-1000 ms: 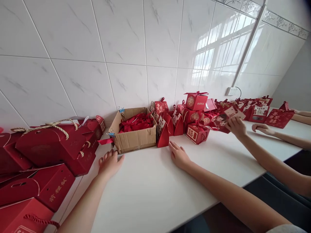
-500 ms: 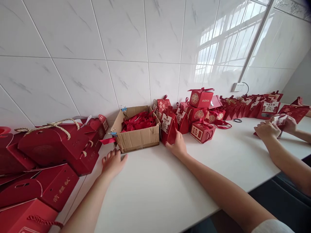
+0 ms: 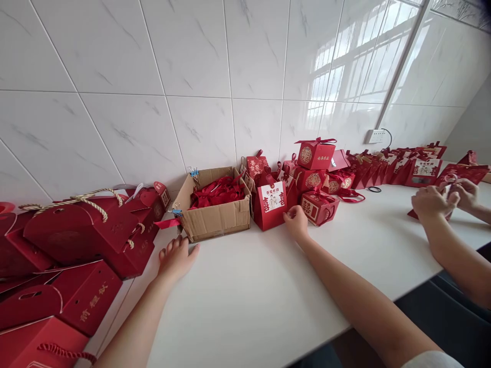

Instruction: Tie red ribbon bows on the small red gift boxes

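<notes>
My left hand [image 3: 177, 259] lies palm down on the white table, fingers spread, just in front of the cardboard box [image 3: 218, 225]. That box holds a heap of red ribbons [image 3: 219, 191]. To its right stands a red gift box [image 3: 271, 204] with a peaked top and a white printed label, its front facing me. At that gift box's lower right corner, my right hand [image 3: 297, 224] has its fingers curled in and pinching the edge. Close to the right hand is a small red cube box [image 3: 319, 207].
Red carry boxes with rope handles [image 3: 72, 230] crowd the left side. More red boxes [image 3: 315, 153] are stacked behind my right hand, and a row of them [image 3: 383, 167] runs along the wall. At right, another person's hands [image 3: 435, 204] hold a red item.
My right hand has swung the peaked gift box round so its label faces forward, and has shifted slightly right. My left hand stays put. The other person's hands have moved a little.
</notes>
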Demonstrator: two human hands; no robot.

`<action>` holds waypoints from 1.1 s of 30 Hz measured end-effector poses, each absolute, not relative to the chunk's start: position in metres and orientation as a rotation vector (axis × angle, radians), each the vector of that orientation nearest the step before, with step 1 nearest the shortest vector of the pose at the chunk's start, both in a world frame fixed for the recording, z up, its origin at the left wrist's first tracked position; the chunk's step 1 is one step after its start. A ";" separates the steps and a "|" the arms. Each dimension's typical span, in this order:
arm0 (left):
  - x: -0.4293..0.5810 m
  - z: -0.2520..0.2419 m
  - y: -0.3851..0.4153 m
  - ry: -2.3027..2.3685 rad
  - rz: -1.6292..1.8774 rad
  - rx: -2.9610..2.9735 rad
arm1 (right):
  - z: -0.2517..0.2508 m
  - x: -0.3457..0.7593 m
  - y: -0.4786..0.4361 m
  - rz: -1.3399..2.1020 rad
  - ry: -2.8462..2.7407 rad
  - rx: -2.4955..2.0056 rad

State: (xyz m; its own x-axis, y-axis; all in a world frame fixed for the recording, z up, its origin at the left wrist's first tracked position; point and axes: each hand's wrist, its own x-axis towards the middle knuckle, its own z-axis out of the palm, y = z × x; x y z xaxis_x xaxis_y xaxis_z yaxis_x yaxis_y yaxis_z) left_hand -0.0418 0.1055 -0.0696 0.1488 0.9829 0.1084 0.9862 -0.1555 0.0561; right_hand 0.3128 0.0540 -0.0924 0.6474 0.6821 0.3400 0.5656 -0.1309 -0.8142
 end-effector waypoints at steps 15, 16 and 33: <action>-0.044 -0.073 0.108 -2.029 -0.179 -2.350 | -0.105 0.293 0.061 0.298 -1.556 -1.592; -0.044 -0.073 0.108 -2.028 -0.179 -2.349 | -0.104 0.293 0.061 0.300 -1.566 -1.600; -0.044 -0.073 0.109 -2.012 -0.163 -2.338 | -0.089 0.283 0.050 0.217 -1.631 -1.792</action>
State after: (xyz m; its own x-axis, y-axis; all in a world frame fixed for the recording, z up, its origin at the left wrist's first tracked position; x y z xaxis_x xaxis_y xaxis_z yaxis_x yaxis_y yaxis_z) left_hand -0.0439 0.1087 -0.0727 0.1465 0.9827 0.1137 0.9882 -0.1507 0.0291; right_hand 0.2832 0.0496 -0.0894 0.1952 0.9268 0.3210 0.8106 0.0318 -0.5847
